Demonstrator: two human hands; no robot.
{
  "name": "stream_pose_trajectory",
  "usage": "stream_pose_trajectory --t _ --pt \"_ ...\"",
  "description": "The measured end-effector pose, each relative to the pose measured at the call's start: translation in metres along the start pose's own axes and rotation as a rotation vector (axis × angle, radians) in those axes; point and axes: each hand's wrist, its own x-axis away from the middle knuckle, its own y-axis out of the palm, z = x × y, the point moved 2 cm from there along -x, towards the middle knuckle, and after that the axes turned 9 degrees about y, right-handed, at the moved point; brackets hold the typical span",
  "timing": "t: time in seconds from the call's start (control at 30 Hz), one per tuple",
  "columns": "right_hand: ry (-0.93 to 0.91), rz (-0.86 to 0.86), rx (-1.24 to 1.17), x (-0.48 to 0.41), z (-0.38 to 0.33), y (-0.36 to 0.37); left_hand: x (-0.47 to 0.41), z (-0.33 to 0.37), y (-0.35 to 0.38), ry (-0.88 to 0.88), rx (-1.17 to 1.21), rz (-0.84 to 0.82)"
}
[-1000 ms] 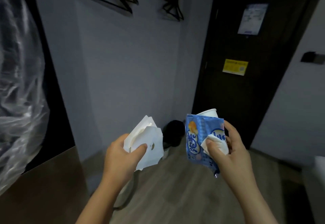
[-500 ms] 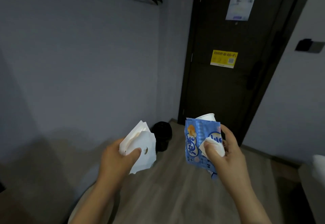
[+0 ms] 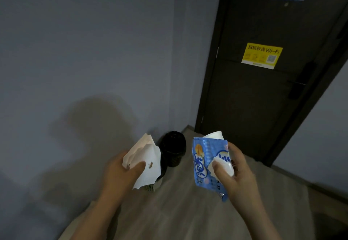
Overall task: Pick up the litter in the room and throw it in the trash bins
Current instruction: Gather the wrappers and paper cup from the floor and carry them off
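Litter in hand, none binned yet. Left hand (image 3: 120, 173): thumb and fingers pinching folded white papers (image 3: 145, 156). Right hand (image 3: 239, 175): clamped on blue wrapper (image 3: 202, 162), a white tissue (image 3: 224, 165) under the thumb, a white cup (image 3: 216, 135) rising behind the wrapper. Black bin (image 3: 174, 147): on the floor beyond and between both grips, just past the papers, near the dark door (image 3: 263, 98). Remaining, as judged: close in, drop both loads.
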Motion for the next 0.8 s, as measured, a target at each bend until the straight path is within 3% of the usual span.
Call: stream_pose_trajectory --t 0.2,0.4,0.8 --pt "0.058 -0.074 0.029 -0.116 0.017 0.053 -0.109 -0.053 0.031 -0.067 -0.009 0.036" --pt "0.142 -0.126 0.100 -0.228 0.024 0.108 -0.218 -0.105 0.058 -0.123 -0.072 -0.080" --pt "0.319 -0.316 0.143 -0.403 0.103 0.186 -0.342 -0.193 0.123 -0.317 -0.224 -0.136"
